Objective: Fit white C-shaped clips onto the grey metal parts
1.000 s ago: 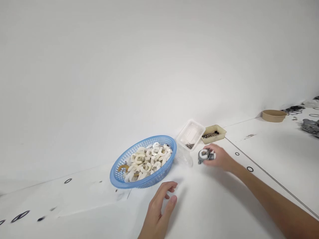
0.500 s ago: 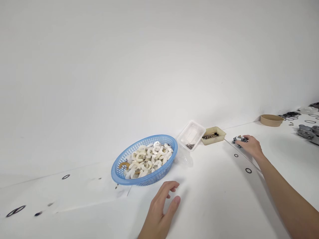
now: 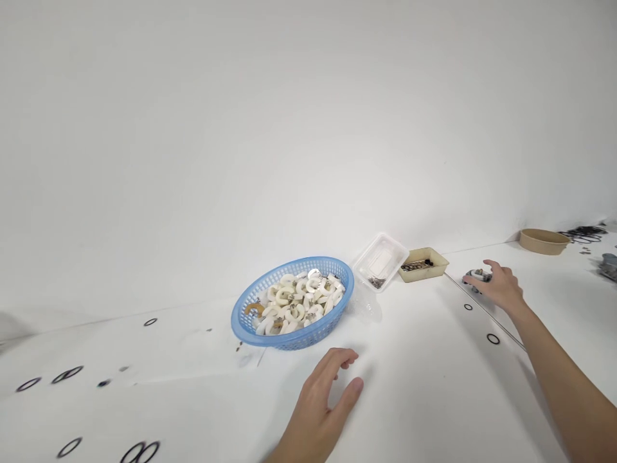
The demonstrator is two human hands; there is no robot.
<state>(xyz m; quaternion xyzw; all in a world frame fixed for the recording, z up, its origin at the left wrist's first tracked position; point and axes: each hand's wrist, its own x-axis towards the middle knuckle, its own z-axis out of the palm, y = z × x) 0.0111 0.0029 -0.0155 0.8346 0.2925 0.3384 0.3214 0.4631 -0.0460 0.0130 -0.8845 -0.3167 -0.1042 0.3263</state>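
Observation:
My right hand (image 3: pixel 504 290) is at a small grey metal part with a white piece on top (image 3: pixel 478 276), which rests on the white table. Its thumb and fingers are spread apart around the near side of the part; whether the thumb still touches it I cannot tell. My left hand (image 3: pixel 322 393) hovers over the table with fingers curved and thumb apart, holding nothing. Just beyond it is a blue mesh basket (image 3: pixel 245 335), full of white C-shaped pieces (image 3: pixel 292 302) with small metal bits and a couple of brownish ones.
A clear plastic tub (image 3: pixel 383 257) with small metal pins leans against a cream tray (image 3: pixel 424 274) of small dark parts. A tan oval bowl (image 3: pixel 544 241) stands by the wall. Black rings (image 3: pixel 492 339) lie scattered about. A thin rod (image 3: pixel 486 313) runs beside my right hand.
My right hand's fingers have spread from their grip on the grey metal part, which sits on the table. The view has turned a little left; my left hand keeps its pose.

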